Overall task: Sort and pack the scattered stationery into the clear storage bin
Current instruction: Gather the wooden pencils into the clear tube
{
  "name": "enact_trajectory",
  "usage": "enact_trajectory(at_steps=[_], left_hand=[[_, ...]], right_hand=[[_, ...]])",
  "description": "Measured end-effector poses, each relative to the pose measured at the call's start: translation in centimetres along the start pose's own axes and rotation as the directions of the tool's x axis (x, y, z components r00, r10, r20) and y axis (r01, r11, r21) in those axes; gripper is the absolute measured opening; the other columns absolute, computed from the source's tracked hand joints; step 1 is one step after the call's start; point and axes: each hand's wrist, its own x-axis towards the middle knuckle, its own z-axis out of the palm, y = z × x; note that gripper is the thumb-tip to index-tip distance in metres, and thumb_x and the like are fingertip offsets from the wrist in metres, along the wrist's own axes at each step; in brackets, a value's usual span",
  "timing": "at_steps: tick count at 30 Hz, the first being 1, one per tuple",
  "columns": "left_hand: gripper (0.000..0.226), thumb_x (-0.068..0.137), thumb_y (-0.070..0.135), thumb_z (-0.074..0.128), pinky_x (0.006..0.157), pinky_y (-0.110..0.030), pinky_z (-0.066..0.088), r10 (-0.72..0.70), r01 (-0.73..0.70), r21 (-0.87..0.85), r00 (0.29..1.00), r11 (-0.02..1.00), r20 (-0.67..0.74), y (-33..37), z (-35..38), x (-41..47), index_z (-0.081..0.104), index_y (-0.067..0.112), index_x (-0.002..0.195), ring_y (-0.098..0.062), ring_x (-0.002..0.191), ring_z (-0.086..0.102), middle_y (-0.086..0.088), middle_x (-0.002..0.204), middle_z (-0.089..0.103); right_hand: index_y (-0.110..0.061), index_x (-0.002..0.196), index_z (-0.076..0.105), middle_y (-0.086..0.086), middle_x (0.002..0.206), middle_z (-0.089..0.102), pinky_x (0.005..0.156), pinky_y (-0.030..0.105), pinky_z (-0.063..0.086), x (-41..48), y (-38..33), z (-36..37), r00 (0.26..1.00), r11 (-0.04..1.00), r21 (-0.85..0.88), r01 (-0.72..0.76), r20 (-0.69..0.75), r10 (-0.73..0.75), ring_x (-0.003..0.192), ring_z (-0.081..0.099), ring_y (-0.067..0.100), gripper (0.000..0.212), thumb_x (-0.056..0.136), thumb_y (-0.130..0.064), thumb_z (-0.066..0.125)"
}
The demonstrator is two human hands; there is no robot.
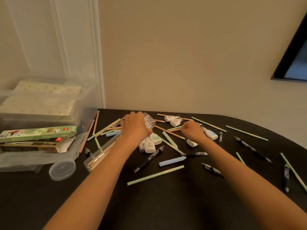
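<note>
1. Two bare arms reach forward from the near edge over the black table (166,209).
2. Close by lie a long green stick (155,175), a fat blue stick (172,161) and a black pen (148,159).
3. Small white tape rollers (149,146) sit between the arms. Their labels are too small to read.
4. The left hand (134,127) curls its fingers round a clear jar (150,122) and grips it.
5. The right hand (192,131) has tight, curled fingers. Thin sticks end at its fingertips, but I cannot tell if it holds one.
6. The clear storage bin (86,97) stands far left at the table edge. A green box (38,132) in front shows the letters "AGE".
</note>
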Motion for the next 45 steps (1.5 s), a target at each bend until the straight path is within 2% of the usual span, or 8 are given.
enact_trajectory(at_steps=[6,15,23,28,35,38,42,45], left_hand=[[0.052,0.079,0.034,0.071,0.095,-0.038,0.038,-0.043,0.043,0.044,0.999,0.998,-0.006,0.1,0.5,3.9,0.050,0.011,0.120,-0.028,0.118,0.046,-0.009,0.125,0.051],[0.053,0.079,0.035,0.072,0.093,-0.036,0.039,0.020,-0.020,0.065,1.000,0.998,0.015,2.1,2.4,8.1,0.050,0.012,0.121,-0.026,0.115,0.047,-0.008,0.122,0.052],[0.051,0.080,0.035,0.070,0.088,-0.035,0.041,0.083,-0.082,0.107,0.996,0.991,-0.014,4.2,3.3,9.8,0.050,0.013,0.121,-0.027,0.113,0.049,-0.009,0.120,0.053],[0.050,0.079,0.035,0.071,0.087,-0.035,0.042,0.089,-0.087,0.100,0.996,0.991,-0.018,4.6,3.8,10.1,0.051,0.013,0.119,-0.027,0.111,0.050,-0.009,0.118,0.054],[0.055,0.078,0.037,0.072,0.090,-0.037,0.041,0.055,-0.052,0.097,0.998,0.994,-0.037,3.9,3.3,9.5,0.051,0.013,0.122,-0.028,0.114,0.049,-0.009,0.121,0.054],[0.057,0.077,0.039,0.072,0.091,-0.037,0.041,0.025,-0.020,0.089,0.998,0.996,-0.050,3.0,2.3,8.9,0.050,0.012,0.123,-0.028,0.114,0.049,-0.009,0.121,0.054],[0.061,0.075,0.042,0.074,0.092,-0.039,0.043,-0.040,0.044,0.064,0.997,0.997,-0.062,1.0,0.7,8.0,0.050,0.012,0.123,-0.028,0.113,0.050,-0.009,0.121,0.054],[0.058,0.074,0.041,0.074,0.093,-0.040,0.044,-0.069,0.071,0.037,0.996,0.997,-0.063,-0.2,0.0,7.5,0.052,0.012,0.120,-0.028,0.111,0.051,-0.010,0.118,0.056]], right_hand=[[-0.003,0.101,0.067,0.009,0.084,0.058,0.075,0.029,0.048,3.5,-0.5,3.4,0.989,0.959,-0.261,0.109,0.122,-0.079,0.080,0.056,0.019,0.018,0.091,-0.011,0.055],[-0.004,0.124,0.049,0.016,0.119,0.056,0.086,0.033,0.046,7.2,-1.3,1.1,0.962,0.865,-0.425,0.269,0.164,-0.218,0.107,0.056,0.029,0.036,0.089,-0.012,0.059],[-0.005,0.109,0.054,0.016,0.110,0.058,0.072,0.031,0.041,10.2,3.4,-2.8,0.963,0.735,-0.622,0.268,0.189,-0.191,0.092,0.056,0.027,0.018,0.094,-0.003,0.044],[-0.008,0.109,0.057,0.013,0.111,0.057,0.075,0.031,0.043,10.6,4.9,-1.2,0.948,0.668,-0.675,0.313,0.266,-0.175,0.099,0.058,0.028,0.017,0.095,-0.011,0.048],[-0.011,0.123,0.048,0.013,0.116,0.054,0.080,0.034,0.045,10.2,4.9,-1.7,0.944,0.674,-0.667,0.319,0.158,-0.290,0.105,0.056,0.029,0.027,0.096,-0.018,0.046],[-0.010,0.121,0.054,0.011,0.114,0.053,0.078,0.032,0.045,9.2,3.5,-2.3,0.921,0.603,-0.743,0.291,0.047,-0.387,0.105,0.053,0.025,0.027,0.096,-0.018,0.049],[-0.012,0.116,0.060,0.010,0.126,0.048,0.099,0.036,0.034,7.9,0.1,-1.1,0.829,0.412,-0.833,0.370,0.096,-0.551,0.124,0.035,0.025,0.026,0.093,-0.020,0.052],[-0.010,0.125,0.053,0.011,0.132,0.047,0.109,0.040,0.025,7.4,-2.9,1.5,0.765,0.388,-0.785,0.483,0.162,-0.624,0.129,0.035,0.027,0.032,0.093,-0.018,0.050]])
